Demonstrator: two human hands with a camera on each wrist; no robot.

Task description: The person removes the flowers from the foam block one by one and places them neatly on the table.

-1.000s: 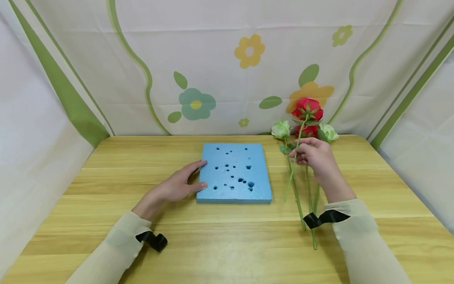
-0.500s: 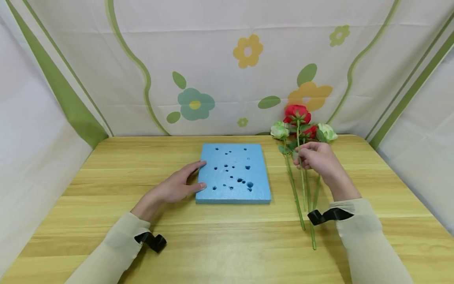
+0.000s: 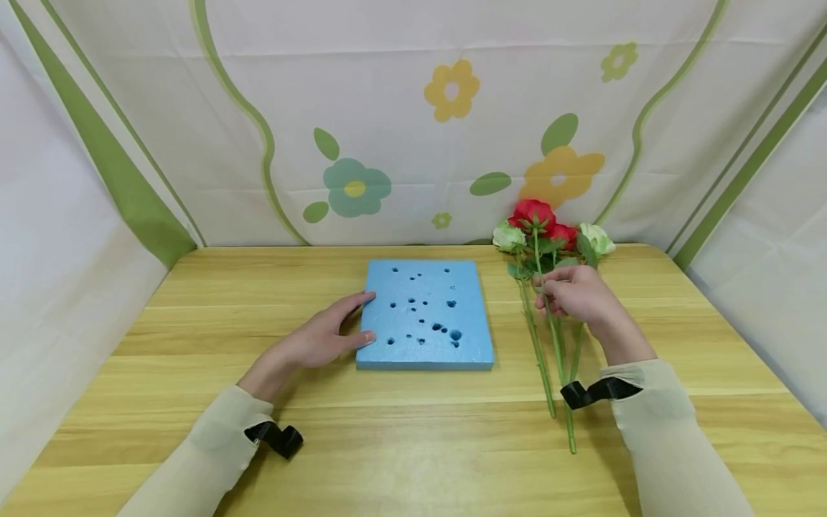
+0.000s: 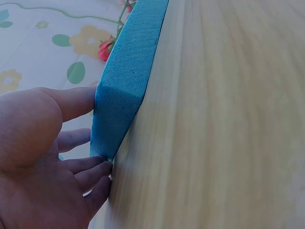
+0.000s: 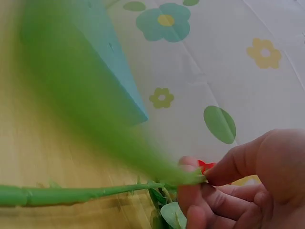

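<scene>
My left hand (image 3: 316, 336) rests against the left edge of a blue foam block (image 3: 381, 323) full of holes, thumb and index fingertip spread apart on it. In the left wrist view the fingers touch the side of the foam. Between thumb and fingers, my right hand (image 3: 578, 294) pinches the green stem (image 5: 114, 143) of a red rose (image 3: 532, 215). That bloom hangs over another red rose (image 3: 564, 235) and two pale green-white roses, one on the left (image 3: 508, 236) and one on the right (image 3: 596, 240). The right hand partly covers the stems under it.
The foam block and the flowers lie on a wooden table (image 3: 413, 445). Behind it hangs a white cloth (image 3: 400, 93) with printed flowers, which the blooms come close to. Loose stems (image 3: 539, 366) stretch toward the front, right of the foam block.
My right hand has lowered the pinched red rose toward the other flowers, its bloom moving left and down. The left hand has stayed at the foam block.
</scene>
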